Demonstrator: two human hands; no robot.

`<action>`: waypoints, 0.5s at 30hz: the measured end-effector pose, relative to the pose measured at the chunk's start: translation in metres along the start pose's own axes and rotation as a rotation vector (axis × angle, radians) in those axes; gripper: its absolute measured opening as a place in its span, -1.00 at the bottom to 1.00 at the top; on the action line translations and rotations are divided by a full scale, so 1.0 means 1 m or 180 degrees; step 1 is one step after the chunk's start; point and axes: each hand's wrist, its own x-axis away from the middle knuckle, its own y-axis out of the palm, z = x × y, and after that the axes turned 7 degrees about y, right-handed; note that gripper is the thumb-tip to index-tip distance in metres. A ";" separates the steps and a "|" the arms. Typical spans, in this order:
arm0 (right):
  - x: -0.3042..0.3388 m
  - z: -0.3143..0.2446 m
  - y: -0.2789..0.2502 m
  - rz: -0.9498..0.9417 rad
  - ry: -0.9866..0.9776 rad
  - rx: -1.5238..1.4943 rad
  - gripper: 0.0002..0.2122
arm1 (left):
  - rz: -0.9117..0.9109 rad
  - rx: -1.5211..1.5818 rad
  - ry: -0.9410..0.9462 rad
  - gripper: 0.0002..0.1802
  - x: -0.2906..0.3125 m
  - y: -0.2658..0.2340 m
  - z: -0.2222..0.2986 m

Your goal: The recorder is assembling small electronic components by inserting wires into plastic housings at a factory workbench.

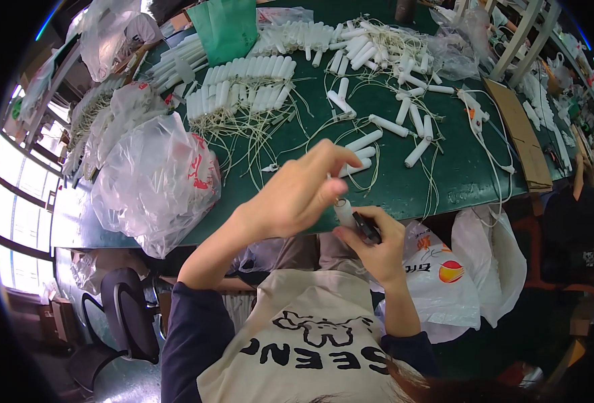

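My right hand (383, 247) is wrapped round a short white tube (343, 213) held upright just off the table's front edge. A black object (368, 229), perhaps a small tool, sits in the same grip against the tube. My left hand (293, 195) is just above the tube's top end, its fingers curled and the thumb bent in. A tiny pale bit shows between the left thumb and fingers, too small to name. Beyond my hands several white tubes (365, 140) with thin wires lie on the green table (257, 176).
Rows of wired white tubes (243, 91) and a loose pile (371, 50) cover the back. A stuffed clear bag (152, 178) stands at left, a green bag (223, 30) behind. At right are a glue gun (473, 111) and cardboard (519, 134). White bags (438, 289) hang below the edge.
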 end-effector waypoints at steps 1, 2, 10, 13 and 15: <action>0.000 0.001 0.000 0.0005 0.0002 -0.0007 -0.67 | 0.0211 0.0269 -0.0422 -0.74 0.000 -0.001 0.000; 0.000 0.001 0.001 -0.0006 -0.0008 -0.0042 -0.67 | 0.0189 0.0030 -0.0553 -0.74 -0.001 -0.002 0.001; -0.003 0.005 0.004 -0.0072 -0.0345 0.0153 -0.69 | -0.0642 -0.0942 -0.0012 -0.68 -0.002 0.000 0.002; 0.000 0.014 0.011 -0.0026 -0.0457 0.0130 -0.69 | -0.0977 -0.1348 0.0076 -0.65 -0.002 0.006 0.005; 0.002 0.020 0.015 -0.0068 -0.0465 0.0110 -0.69 | -0.1061 -0.1359 0.0104 -0.65 -0.002 0.008 0.003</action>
